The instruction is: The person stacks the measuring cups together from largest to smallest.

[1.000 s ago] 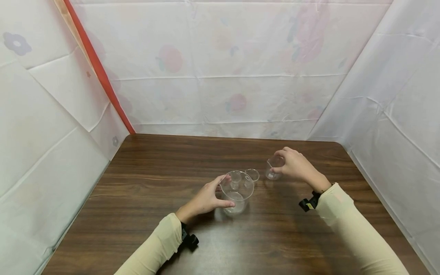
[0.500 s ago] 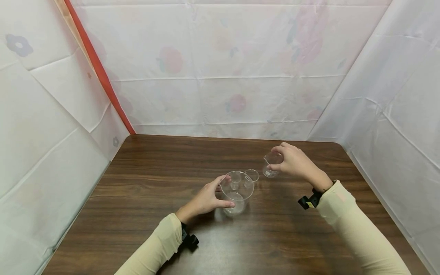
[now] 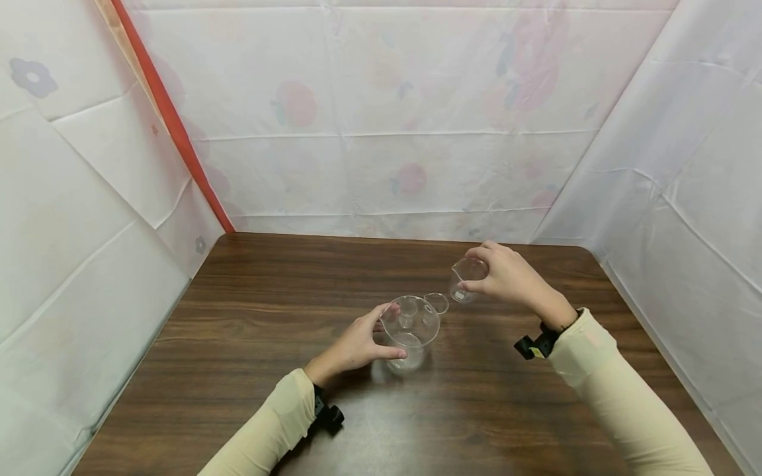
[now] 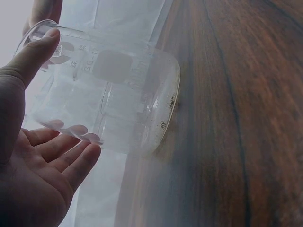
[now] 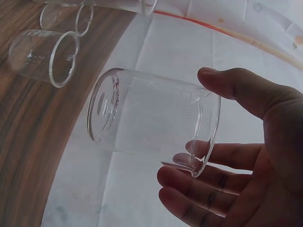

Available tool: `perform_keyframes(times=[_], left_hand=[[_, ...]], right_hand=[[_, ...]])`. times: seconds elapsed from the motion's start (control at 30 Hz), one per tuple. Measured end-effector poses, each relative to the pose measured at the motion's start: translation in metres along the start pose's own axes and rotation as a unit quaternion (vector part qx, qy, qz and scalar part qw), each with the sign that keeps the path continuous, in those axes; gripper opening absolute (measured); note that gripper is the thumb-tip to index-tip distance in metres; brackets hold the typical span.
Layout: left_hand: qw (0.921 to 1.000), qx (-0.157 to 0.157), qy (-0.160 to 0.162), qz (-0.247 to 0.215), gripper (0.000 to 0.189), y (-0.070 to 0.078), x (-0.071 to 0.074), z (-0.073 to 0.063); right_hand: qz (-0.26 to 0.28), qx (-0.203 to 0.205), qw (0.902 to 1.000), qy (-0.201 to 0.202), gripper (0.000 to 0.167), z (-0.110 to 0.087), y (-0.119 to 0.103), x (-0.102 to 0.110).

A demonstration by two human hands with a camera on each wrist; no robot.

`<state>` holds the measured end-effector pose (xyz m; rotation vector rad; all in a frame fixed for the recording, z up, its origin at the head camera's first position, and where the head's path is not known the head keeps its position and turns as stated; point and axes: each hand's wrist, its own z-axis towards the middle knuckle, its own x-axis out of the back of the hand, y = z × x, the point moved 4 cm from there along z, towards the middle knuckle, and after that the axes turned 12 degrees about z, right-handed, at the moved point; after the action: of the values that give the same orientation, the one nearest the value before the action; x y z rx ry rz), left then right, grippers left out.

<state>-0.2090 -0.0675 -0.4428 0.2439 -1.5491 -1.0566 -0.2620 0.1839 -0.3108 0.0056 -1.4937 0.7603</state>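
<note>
My left hand (image 3: 357,340) holds the side of a large clear glass beaker (image 3: 411,340), thumb in front and fingers behind. That large beaker (image 4: 118,90) stands upright on the table, with printed marks on its wall. With thumb and fingers at the rim, my right hand (image 3: 506,274) grips a smaller spouted glass beaker (image 3: 461,291). In the right wrist view this spouted beaker (image 5: 147,118) hangs clear of the table, and I see nothing in it. Just behind the large beaker stands another small beaker (image 3: 437,304). One more small glass vessel (image 3: 407,309) shows through the large beaker's wall.
The dark wooden table (image 3: 286,291) has its far edge against a white curtain (image 3: 357,172) with faint fruit prints. White sheets (image 3: 702,218) also close in both sides. A red strip (image 3: 178,122) runs down the back left corner.
My right hand has raised the spouted beaker and carried it a little to the left and away from me. My left hand and the large beaker have stayed put.
</note>
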Motion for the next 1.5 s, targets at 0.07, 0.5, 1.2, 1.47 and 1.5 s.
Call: perform_keyframes(times=[0.07, 0.5, 1.2, 1.47, 1.5], left_hand=[[1.0, 0.0, 0.0, 0.0, 0.09, 0.0, 0.0, 0.0], [1.0, 0.001, -0.001, -0.001, 0.09, 0.001, 0.0, 0.0], [1.0, 0.001, 0.003, 0.0, 0.09, -0.001, -0.001, 0.0], [1.0, 0.006, 0.002, -0.005, 0.09, 0.001, 0.0, 0.0], [1.0, 0.004, 0.003, -0.007, 0.09, 0.001, 0.0, 0.0]], right_hand=[[0.001, 0.003, 1.0, 0.0, 0.057, 0.0, -0.004, 0.001], [-0.002, 0.023, 0.9997, 0.003, 0.054, 0.002, -0.019, 0.007], [0.026, 0.063, 0.9975, 0.022, 0.052, 0.004, -0.037, 0.009], [0.043, 0.073, 0.9958, 0.033, 0.051, 0.004, -0.046, 0.009], [0.045, 0.075, 0.9957, 0.032, 0.051, 0.004, -0.047, 0.009]])
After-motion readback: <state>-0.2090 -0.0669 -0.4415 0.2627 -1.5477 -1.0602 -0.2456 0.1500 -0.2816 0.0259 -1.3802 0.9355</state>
